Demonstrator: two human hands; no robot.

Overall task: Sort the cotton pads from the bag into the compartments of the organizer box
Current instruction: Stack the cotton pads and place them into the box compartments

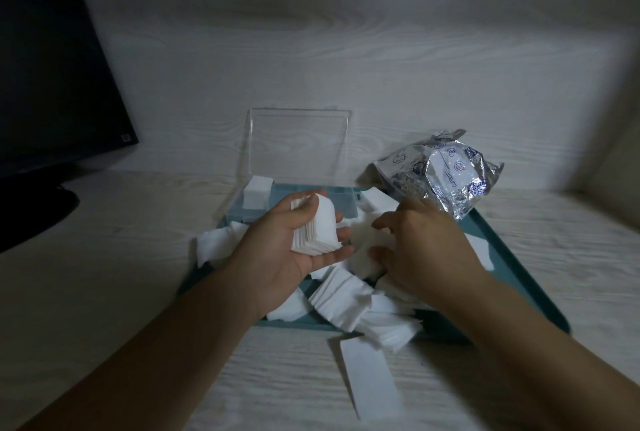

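Observation:
My left hand (294, 243) holds a stack of white square cotton pads (317, 228), palm up, thumb over the top. My right hand (422, 243) reaches palm down into the loose pile of cotton pads (346, 302) on the teal tray (512, 257), fingers curled over pads; whether it grips any is hidden. The organizer box (339, 198) stands behind my hands with its clear lid (299, 143) raised; its far left compartment holds a pad stack (257, 191). The crumpled silver bag (440, 177) lies at the tray's far right.
A dark monitor (52, 77) and its base stand at the left. A wall runs close behind the box. A white strip of paper or pad (370, 375) lies on the table in front of the tray. Several pads hang over the tray's left edge (214, 243).

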